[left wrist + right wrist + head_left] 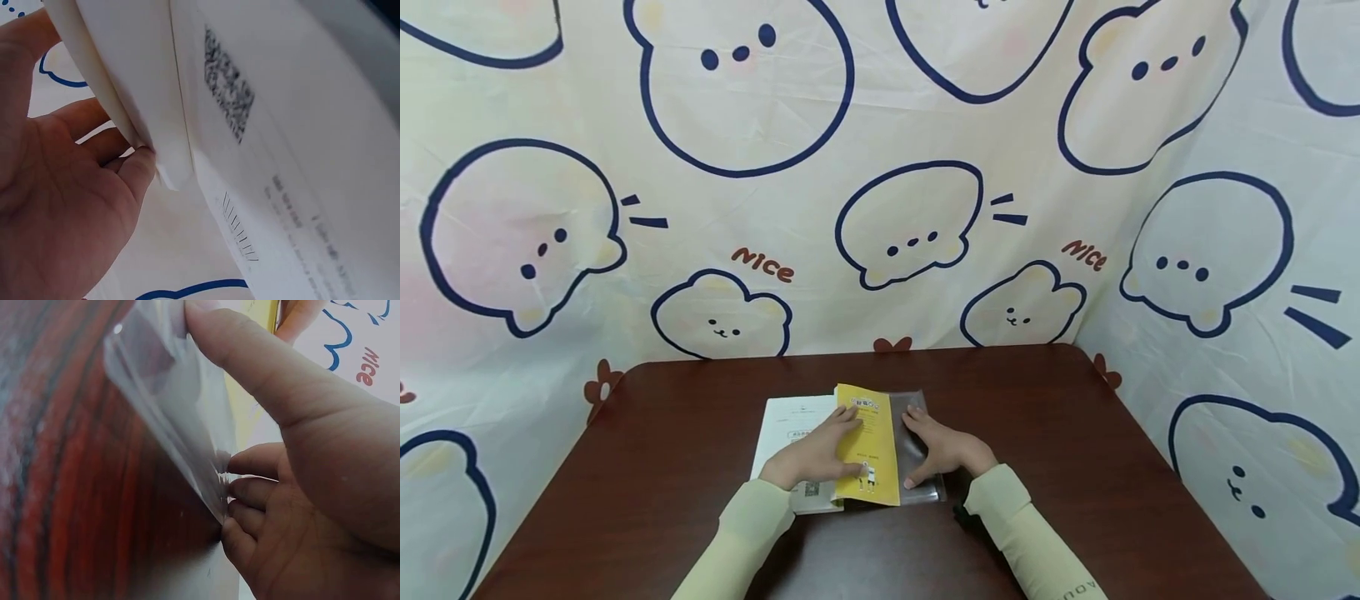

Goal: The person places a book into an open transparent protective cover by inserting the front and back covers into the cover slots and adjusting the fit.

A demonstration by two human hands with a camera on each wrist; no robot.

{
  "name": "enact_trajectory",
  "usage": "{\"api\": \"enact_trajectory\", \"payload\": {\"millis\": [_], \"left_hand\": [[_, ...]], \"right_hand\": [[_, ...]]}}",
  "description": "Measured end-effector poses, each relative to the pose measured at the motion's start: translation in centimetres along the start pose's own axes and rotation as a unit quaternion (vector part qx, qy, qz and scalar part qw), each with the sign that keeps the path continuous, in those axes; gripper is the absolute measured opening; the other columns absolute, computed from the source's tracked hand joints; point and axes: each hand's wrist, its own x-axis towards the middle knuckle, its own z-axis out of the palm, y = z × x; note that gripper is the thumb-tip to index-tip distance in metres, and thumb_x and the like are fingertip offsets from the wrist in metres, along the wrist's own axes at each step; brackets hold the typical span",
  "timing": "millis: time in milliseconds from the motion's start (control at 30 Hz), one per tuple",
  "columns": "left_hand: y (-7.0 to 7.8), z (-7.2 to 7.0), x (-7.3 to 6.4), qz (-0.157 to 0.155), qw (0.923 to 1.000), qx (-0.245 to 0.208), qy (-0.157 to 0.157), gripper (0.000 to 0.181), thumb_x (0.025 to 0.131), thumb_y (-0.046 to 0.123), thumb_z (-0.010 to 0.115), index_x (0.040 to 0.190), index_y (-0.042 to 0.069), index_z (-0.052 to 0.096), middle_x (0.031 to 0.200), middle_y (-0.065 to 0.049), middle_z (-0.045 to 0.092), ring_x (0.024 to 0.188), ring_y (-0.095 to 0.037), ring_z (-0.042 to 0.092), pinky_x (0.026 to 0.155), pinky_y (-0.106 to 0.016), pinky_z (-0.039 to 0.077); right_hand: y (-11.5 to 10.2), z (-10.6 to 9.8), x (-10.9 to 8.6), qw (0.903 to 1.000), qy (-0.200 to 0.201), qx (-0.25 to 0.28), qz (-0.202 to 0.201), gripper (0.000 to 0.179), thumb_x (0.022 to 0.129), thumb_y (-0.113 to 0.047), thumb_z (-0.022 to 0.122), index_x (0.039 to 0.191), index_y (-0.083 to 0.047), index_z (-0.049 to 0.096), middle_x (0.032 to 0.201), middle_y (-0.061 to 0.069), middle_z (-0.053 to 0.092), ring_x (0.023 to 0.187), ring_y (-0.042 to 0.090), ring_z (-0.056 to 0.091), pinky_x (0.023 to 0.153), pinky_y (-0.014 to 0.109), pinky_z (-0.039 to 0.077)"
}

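A book lies partly opened out, with a yellow cover panel [874, 442] over its white printed panel [782, 425]. My left hand [817, 450] reaches across from the white side and holds the yellow panel, thumb near its bottom and fingers near its top. In the left wrist view the left hand [75, 181] has its fingertips at the edge of the white sheets [134, 75], beside a panel with a printed code [228, 84]. My right hand [946, 446] holds a clear plastic book cover [912, 446], its thumb and fingers spread along the film, as the right wrist view also shows.
The book rests on a dark brown wooden table [647, 467]. Behind and beside the table hangs a pale cloth [820, 317] printed with blue-outlined bears. A small dark object [962, 512] shows by the right wrist.
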Motion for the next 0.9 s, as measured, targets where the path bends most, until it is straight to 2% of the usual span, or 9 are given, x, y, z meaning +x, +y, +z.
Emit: {"api": "enact_trajectory", "payload": {"millis": [433, 900], "left_hand": [[0.3, 0.7, 0.1, -0.021, 0.9997, -0.001, -0.011, 0.08, 0.087, 0.027, 0.082, 0.151, -0.003, 0.044, 0.167, -0.018, 0.022, 0.157, -0.038, 0.008, 0.124, -0.056, 0.019], [0.7, 1.6, 0.9, -0.013, 0.9994, 0.021, -0.024, 0.08, 0.09, 0.029, 0.079, 0.152, -0.003, 0.041, 0.168, -0.02, 0.019, 0.157, -0.039, 0.007, 0.124, -0.053, 0.02]], "right_hand": [[0.3, 0.1, 0.1, 1.0, 0.0, -0.005, -0.001, 0.115, 0.074, -0.037, 0.093, 0.161, -0.006, 0.026, 0.171, 0.012, 0.012, 0.158, 0.03, 0.011, 0.122, 0.051, 0.026], [0.5, -0.1, 0.1, 0.9998, -0.001, 0.016, -0.011, 0.117, 0.074, -0.036, 0.093, 0.162, -0.005, 0.022, 0.171, 0.014, 0.01, 0.158, 0.031, 0.009, 0.123, 0.051, 0.024]]}}
